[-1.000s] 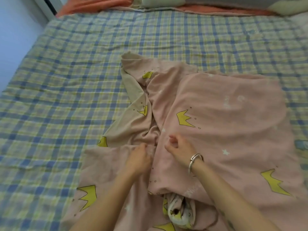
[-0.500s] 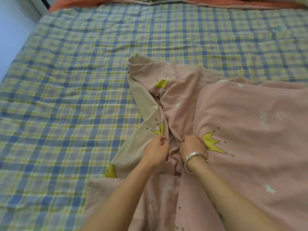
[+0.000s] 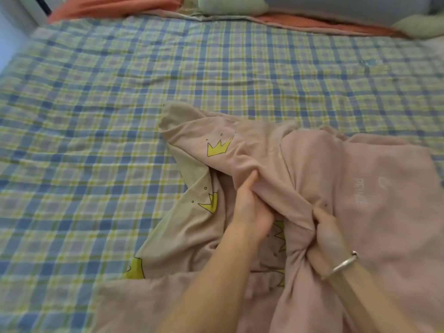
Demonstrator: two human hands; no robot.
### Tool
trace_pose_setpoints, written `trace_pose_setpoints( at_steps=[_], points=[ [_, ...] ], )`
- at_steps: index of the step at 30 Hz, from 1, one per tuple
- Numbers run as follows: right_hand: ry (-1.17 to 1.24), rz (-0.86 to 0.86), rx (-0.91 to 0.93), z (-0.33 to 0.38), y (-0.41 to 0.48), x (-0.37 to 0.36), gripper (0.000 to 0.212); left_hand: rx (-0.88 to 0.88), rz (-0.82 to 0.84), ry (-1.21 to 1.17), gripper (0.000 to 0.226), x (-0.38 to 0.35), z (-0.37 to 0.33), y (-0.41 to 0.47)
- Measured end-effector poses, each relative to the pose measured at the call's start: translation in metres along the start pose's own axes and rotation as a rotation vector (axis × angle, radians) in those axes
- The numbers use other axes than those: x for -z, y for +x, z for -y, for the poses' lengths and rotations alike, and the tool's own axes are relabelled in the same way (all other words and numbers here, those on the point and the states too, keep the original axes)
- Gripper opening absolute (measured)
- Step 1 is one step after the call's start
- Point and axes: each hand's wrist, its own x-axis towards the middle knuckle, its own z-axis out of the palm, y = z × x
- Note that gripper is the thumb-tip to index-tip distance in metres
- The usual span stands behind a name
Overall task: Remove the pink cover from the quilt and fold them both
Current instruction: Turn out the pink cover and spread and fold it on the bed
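The pink cover [image 3: 374,212] with yellow crowns lies bunched on the near right part of the bed, its beige inner side [image 3: 189,227] turned out on the left. My left hand [image 3: 249,207] grips a thick fold of the pink cloth in the middle. My right hand [image 3: 329,239], with a silver bangle on the wrist, clutches a gathered bunch of the same cloth just to the right. The quilt is hidden inside the cover.
The bed carries a blue and yellow checked sheet [image 3: 120,116] that spreads far to the left and back. Orange bedding [image 3: 115,6] and pale green pillows [image 3: 230,4] lie along the head end. A white wall [image 3: 9,25] borders the left side.
Both hands have moved up along the cover and taken new grips. The hands have spread a little apart, and the cloth between them is pulled into a ridge.
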Motion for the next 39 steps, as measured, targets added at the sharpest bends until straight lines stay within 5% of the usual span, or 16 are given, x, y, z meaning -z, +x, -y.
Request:
trace_pose_setpoints(
  at_steps=[2,6,8,12,16,19,23,26,30,35,39],
  points=[
    [-0.115,0.022,0.018,0.006,-0.001,0.006,0.033,-0.135,-0.036,-0.064,0.033,-0.009,-0.011,0.005],
    [-0.835,0.224,0.172,0.004,-0.011,-0.004,0.021,-0.358,-0.222,0.140,0.025,0.004,-0.050,0.008],
    [-0.913,0.361,0.140,0.001,-0.013,-0.020,0.016,-0.396,-0.436,0.270,0.029,0.034,-0.072,0.005],
    [-0.867,0.459,0.070,-0.001,-0.001,-0.056,0.040,-0.356,-0.833,0.531,0.032,0.100,-0.088,-0.006],
    [-0.887,0.407,0.185,0.003,0.023,-0.085,0.063,-0.265,-0.638,0.691,0.010,0.103,-0.095,-0.003],
    [-1.007,0.380,0.332,0.007,0.033,-0.105,0.069,-0.274,-0.523,0.780,0.034,0.088,-0.103,0.011],
    [-1.217,0.345,0.435,0.005,0.044,-0.132,0.094,-0.369,-0.605,1.392,0.072,0.087,-0.110,0.035],
    [-1.035,0.184,0.370,0.006,0.069,-0.151,0.081,-0.277,-0.626,1.592,0.070,0.091,-0.121,0.047],
    [-0.783,-0.136,0.239,0.020,0.118,-0.145,0.072,-0.219,-0.609,1.745,0.007,0.091,-0.133,0.051],
    [-0.609,-0.332,0.210,0.043,0.158,-0.116,0.087,-0.701,-0.972,1.520,0.013,0.100,-0.180,0.036],
    [-0.321,-0.286,0.103,0.051,0.173,-0.103,0.053,-0.567,-1.020,1.431,0.015,0.114,-0.179,0.029]
  ],
)
